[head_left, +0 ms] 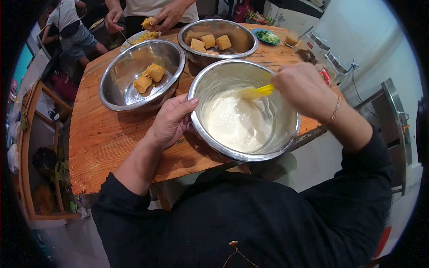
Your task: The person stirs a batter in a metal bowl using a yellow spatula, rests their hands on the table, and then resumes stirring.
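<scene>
A large steel bowl point(292, 129) of creamy white batter point(239, 123) stands at the table's near edge, tilted a little toward me. My left hand point(172, 117) grips its left rim, thumb over the edge and fingers beneath. In my closed right hand point(306, 89) is a yellow spatula point(259, 92), its blade dipping into the batter near the far wall; the fist is slightly blurred. Left of it, a second steel bowl point(111, 96) holds two orange-brown tofu-like pieces point(149, 78). Behind, a third steel bowl point(243, 33) contains several similar cubes point(210, 42).
Across the wooden table point(107, 147), another person's hands point(167, 15) hold a stuffed piece and a spoon over a plate of shredded filling point(143, 38). A blue plate of chopped greens point(267, 36) and a glass point(292, 39) stand at the back right. A wooden shelf point(27, 147) is at left.
</scene>
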{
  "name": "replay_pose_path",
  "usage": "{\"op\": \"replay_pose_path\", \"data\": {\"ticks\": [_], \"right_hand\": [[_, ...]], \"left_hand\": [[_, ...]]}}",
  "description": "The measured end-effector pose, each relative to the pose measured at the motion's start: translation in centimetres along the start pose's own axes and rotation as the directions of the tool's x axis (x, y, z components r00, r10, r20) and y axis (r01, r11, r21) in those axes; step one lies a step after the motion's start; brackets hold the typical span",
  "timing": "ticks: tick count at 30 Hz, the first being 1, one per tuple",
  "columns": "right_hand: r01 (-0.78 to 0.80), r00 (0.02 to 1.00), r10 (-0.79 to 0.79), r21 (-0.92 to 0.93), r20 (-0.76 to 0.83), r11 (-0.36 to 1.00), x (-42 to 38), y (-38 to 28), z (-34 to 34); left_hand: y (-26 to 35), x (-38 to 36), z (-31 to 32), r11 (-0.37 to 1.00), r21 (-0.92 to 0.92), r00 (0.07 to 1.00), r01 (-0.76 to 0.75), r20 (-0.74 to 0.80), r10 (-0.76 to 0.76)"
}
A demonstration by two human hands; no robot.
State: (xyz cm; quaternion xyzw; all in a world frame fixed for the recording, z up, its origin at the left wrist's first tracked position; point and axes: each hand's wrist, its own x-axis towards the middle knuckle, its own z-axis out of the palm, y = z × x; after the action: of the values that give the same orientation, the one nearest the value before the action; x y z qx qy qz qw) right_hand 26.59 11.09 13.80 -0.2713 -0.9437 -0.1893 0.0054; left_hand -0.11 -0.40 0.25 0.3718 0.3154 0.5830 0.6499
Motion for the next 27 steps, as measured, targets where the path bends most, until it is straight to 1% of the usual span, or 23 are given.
{"op": "replay_pose_path", "data": {"ticks": [1, 4, 6, 7, 10, 11, 14, 15, 18, 19, 22, 23, 26, 27], "right_hand": [[0.015, 0.999, -0.011, 0.134, -0.031, 0.991, -0.5, -1.0, 0.4], [0.182, 0.975, -0.216, 0.371, 0.052, 0.911, -2.5, -3.6, -0.8], [0.154, 0.965, -0.213, 0.333, 0.15, 0.93, -3.1, -2.4, -3.0], [0.135, 0.958, -0.205, 0.313, 0.201, 0.94, -3.6, -1.8, -3.5], [0.016, 0.997, -0.02, 0.057, 0.072, 0.998, -3.5, -0.1, -2.0], [-0.005, 1.0, 0.005, -0.016, -0.021, 1.0, -2.9, 0.2, -0.8], [0.038, 0.953, -0.032, 0.014, -0.302, 0.999, -1.8, -1.8, 1.3], [0.089, 0.952, -0.053, 0.106, -0.301, 0.99, -1.9, -2.5, 0.8], [0.162, 0.983, -0.126, 0.322, -0.13, 0.933, -3.2, -2.6, -0.6], [0.151, 0.987, -0.126, 0.301, -0.1, 0.942, -3.5, -2.3, -0.6], [-0.014, 0.999, 0.019, 0.113, -0.044, 0.994, -3.5, -0.8, -0.5], [-0.072, 0.986, 0.077, 0.041, -0.145, 0.997, -3.1, -0.3, 0.4], [-0.117, 0.953, 0.13, 0.063, -0.275, 0.991, -1.6, -1.3, 3.5], [-0.023, 0.937, 0.065, 0.125, -0.342, 0.992, -1.4, -2.0, 3.5]], "left_hand": [[0.0, -0.1, 0.1, 1.0, -0.003, 1.0, 0.009, 0.003, -0.009], [0.4, -0.1, 0.3, 1.0, 0.006, 1.0, 0.021, 0.018, -0.021], [0.2, -0.1, 0.0, 1.0, 0.01, 0.999, 0.019, 0.04, -0.019], [0.1, -0.2, -0.1, 1.0, 0.008, 0.999, 0.021, 0.027, -0.022], [0.0, 0.1, 0.0, 1.0, 0.013, 1.0, 0.025, 0.014, -0.025], [-0.1, 0.2, -0.2, 1.0, 0.017, 1.0, 0.025, 0.015, -0.025], [0.2, 0.1, 0.3, 0.999, 0.008, 1.0, 0.031, 0.0, -0.031], [0.3, 0.0, 0.4, 0.999, 0.0, 0.999, 0.037, -0.01, -0.037], [0.1, 0.1, -0.1, 0.999, 0.025, 0.999, 0.036, 0.005, -0.036], [0.2, 0.1, 0.0, 0.999, 0.027, 0.999, 0.036, 0.007, -0.036], [0.2, 0.0, 0.0, 0.999, 0.024, 0.999, 0.034, 0.012, -0.035], [0.1, 0.0, -0.2, 0.999, 0.021, 0.999, 0.036, 0.015, -0.036], [0.1, 0.0, -0.1, 0.999, 0.016, 0.999, 0.042, 0.017, -0.042], [0.2, 0.0, -0.1, 0.999, 0.014, 0.999, 0.041, 0.01, -0.042]]}}
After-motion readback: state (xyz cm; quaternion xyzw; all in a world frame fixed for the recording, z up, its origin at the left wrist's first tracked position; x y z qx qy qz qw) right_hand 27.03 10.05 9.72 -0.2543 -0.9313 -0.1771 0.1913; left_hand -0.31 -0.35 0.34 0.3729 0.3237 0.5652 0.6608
